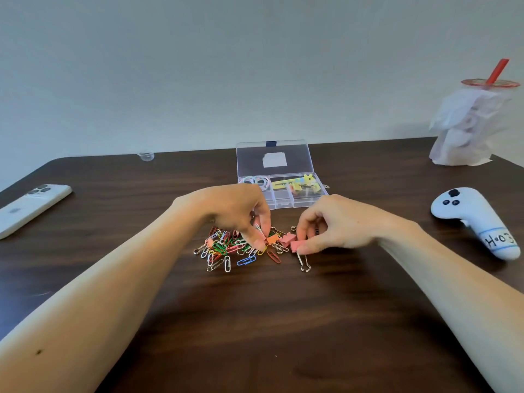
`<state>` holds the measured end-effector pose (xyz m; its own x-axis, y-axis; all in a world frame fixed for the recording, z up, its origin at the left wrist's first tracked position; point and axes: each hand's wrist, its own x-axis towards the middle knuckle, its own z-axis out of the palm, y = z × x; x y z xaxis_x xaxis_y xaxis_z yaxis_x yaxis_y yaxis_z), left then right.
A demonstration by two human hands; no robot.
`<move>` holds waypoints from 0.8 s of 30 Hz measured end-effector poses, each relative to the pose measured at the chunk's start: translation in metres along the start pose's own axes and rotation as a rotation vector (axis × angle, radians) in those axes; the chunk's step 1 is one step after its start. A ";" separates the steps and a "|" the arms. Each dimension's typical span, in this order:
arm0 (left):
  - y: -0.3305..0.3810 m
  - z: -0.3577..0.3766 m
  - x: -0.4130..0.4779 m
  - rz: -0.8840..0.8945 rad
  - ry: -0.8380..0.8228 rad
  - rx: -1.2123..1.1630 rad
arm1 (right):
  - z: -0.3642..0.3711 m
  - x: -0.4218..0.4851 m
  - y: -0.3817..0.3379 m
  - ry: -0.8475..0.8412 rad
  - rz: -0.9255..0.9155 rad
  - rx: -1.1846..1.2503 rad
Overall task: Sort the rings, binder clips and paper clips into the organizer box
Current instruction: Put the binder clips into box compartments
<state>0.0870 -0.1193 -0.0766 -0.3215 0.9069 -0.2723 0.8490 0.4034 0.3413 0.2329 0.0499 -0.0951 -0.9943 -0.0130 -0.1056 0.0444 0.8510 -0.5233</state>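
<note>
- Both hands are down in the pile: the left hand (241,214) has its grip pinched on an orange binder clip (272,239), and the right hand (337,222) has thumb and forefinger clamped on a pink binder clip (297,246) whose wire handle trails toward the camera
- A second pink clip (287,238) lies between the two, touching or nearly so
- To do it well, it looks best to lift each clip straight up so the handles don't drag the paper clips (226,249) tangled beside them
- The organizer box (280,204) sits just behind the hands, lid open; rings (255,181) at its left, yellow and pink clips at its right, and that right section seems the target
- Dark wood-grain tabletop, plain pale wall behind
- A phone (28,207) far left, a white controller (476,219) and a wrapped drink cup (470,129) far right, all well apart from the work
</note>
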 end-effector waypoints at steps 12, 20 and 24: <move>-0.001 -0.008 -0.005 -0.118 0.034 0.049 | 0.006 0.003 -0.008 0.154 0.102 -0.095; -0.003 -0.007 -0.002 -0.087 0.032 -0.051 | 0.001 -0.001 -0.009 0.139 0.157 -0.023; -0.006 -0.009 -0.002 -0.022 0.055 -0.078 | -0.001 -0.002 -0.008 0.146 0.187 0.023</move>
<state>0.0789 -0.1227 -0.0699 -0.3641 0.9023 -0.2309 0.8071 0.4294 0.4053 0.2343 0.0436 -0.0893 -0.9718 0.2217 -0.0800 0.2301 0.8190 -0.5256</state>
